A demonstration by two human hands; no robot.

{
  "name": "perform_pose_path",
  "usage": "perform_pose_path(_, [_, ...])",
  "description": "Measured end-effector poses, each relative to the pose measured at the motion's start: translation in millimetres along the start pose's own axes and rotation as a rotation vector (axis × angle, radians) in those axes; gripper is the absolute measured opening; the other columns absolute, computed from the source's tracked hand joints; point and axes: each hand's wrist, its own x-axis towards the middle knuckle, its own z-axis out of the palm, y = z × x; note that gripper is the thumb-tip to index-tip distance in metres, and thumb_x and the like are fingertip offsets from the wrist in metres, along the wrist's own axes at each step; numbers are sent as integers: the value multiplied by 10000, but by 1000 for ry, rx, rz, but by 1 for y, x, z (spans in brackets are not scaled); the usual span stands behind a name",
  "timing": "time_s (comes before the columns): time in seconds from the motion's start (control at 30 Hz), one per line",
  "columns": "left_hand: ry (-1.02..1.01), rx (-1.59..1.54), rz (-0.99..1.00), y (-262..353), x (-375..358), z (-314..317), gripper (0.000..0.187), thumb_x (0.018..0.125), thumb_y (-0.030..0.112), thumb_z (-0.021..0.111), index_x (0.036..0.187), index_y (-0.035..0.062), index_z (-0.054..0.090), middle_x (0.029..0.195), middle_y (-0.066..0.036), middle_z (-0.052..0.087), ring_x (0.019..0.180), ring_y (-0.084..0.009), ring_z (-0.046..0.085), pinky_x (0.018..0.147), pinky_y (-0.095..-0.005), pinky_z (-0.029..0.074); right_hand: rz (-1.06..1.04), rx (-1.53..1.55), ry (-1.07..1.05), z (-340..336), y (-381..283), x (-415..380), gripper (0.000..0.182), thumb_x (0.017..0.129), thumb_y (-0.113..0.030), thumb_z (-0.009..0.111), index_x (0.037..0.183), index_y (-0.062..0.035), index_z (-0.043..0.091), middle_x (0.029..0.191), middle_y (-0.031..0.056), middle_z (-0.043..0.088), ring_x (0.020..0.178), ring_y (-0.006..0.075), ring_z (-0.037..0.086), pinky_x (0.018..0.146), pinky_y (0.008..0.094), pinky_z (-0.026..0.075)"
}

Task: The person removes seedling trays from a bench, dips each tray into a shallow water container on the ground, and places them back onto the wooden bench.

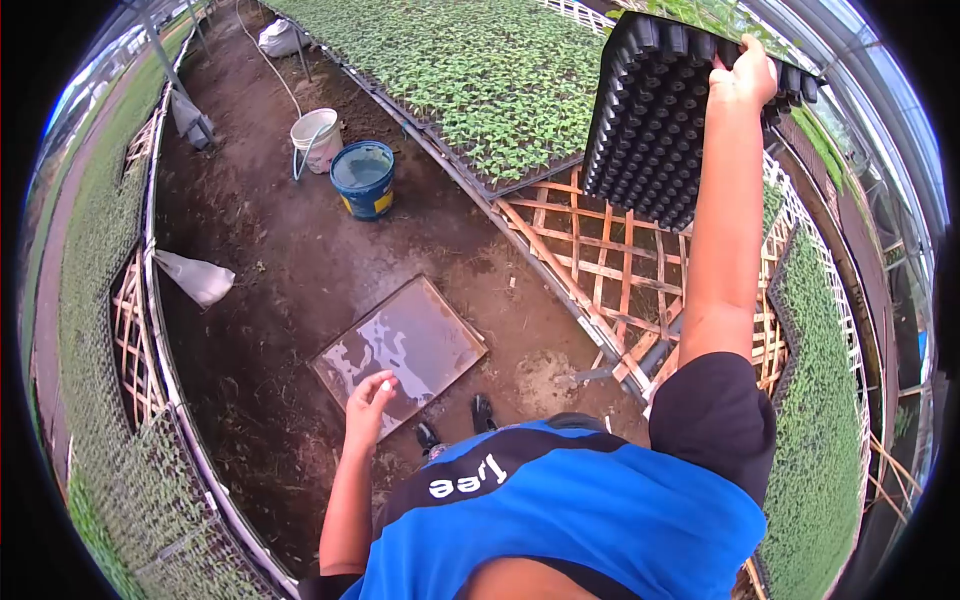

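Note:
My right hand (pixel 745 77) is raised at the upper right, its fingers closed on the edge of a black seedling tray (pixel 655 125). The tray is tilted so its cell undersides face me, and green leaves show past its top edge. My left hand (pixel 370 395) hangs low, over the near left part of a wet square board or shallow pan (pixel 440 345) on the soil. Its fingers are curled towards the thumb; a small whitish spot shows at the fingertips, too small to name.
A slatted wooden bench (pixel 610 260) stands right, below a bed of seedlings (pixel 500 90). Beyond the board are a blue bucket (pixel 362 190) and a white bucket (pixel 317 150). A white bag (pixel 195 278) hangs by the left bench. Seedlings (pixel 815 400) also fill the far right.

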Motion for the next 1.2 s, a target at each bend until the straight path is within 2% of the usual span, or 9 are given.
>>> perform_pose_path(0.07, [-112, 1, -33, 3, 27, 19, 316, 798, 273, 502, 1042, 73, 524, 951, -29, 571, 780, -81, 515, 646, -211, 352, 43, 45, -163, 25, -28, -23, 207, 692, -67, 592, 843, 12, 475, 869, 115, 480, 826, 264, 486, 683, 460, 446])
perform_pose_path(0.13, [-215, -41, -98, -3, 58, 42, 310, 803, 272, 492, 1049, 85, 515, 951, -12, 566, 784, -81, 509, 660, -223, 354, 210, 169, -492, 39, -42, 4, 146, 759, -104, 503, 893, -48, 497, 860, 106, 546, 774, 229, 549, 597, 387, 475])
perform_pose_path(0.37, [-517, -907, -410, -47, 129, 117, 339, 831, 322, 438, 1085, 100, 467, 1072, -50, 508, 942, -183, 497, 738, -364, 407, 795, 458, -650, 55, -171, -72, 286, 707, -132, 593, 937, 5, 492, 985, 134, 505, 942, 249, 474, 852, 379, 370])
perform_pose_path(0.57, [-206, -1562, 409, -64, 130, -4, 472, 810, 433, 421, 1121, 80, 458, 1112, -97, 499, 987, -233, 492, 828, -415, 401, 1162, 437, -868, 16, -142, -144, 266, 736, -148, 550, 959, -11, 503, 952, 117, 533, 924, 216, 494, 843, 333, 377])
perform_pose_path(0.67, [225, -1216, 357, -60, 67, -96, 506, 799, 466, 427, 1116, 73, 462, 1096, -96, 511, 978, -235, 498, 830, -418, 401, 1276, 329, -894, -5, -97, -176, 260, 750, -157, 529, 971, -20, 508, 935, 109, 547, 915, 200, 504, 839, 311, 380])
perform_pose_path(0.77, [143, -1195, 112, -31, -1, -137, 537, 799, 469, 438, 1133, 49, 446, 1088, -100, 515, 968, -227, 505, 844, -395, 402, 1366, 154, -901, -32, -24, -209, 256, 765, -165, 507, 982, -28, 514, 919, 100, 561, 906, 183, 514, 834, 288, 384])
perform_pose_path(0.9, [289, -760, -139, -116, 4, -165, 424, 764, 313, 572, 1080, 58, 450, 996, -72, 540, 877, -188, 537, 753, -367, 446, 1249, -259, -969, -110, 143, -244, 241, 769, -148, 477, 975, -23, 487, 903, 61, 564, 796, 146, 557, 682, 276, 478])
perform_pose_path(1.0, [535, -478, -412, -203, 49, -163, 383, 706, 192, 647, 1014, 71, 454, 904, -39, 551, 860, -139, 510, 709, -317, 431, 1319, -453, -995, -170, 234, -324, 116, 740, -102, 559, 688, -119, 457, 687, -46, 455, 644, 42, 417, 575, 198, 339])
perform_pose_path(1.2, [721, -151, -419, -350, 114, -159, 440, 672, 156, 660, 1025, 66, 413, 893, -69, 538, 811, -141, 499, 703, -289, 403, 1129, -937, -1263, -329, 414, -448, 265, 730, -88, 551, 549, -99, 357, 719, -7, 421, 745, 108, 413, 729, 235, 320])
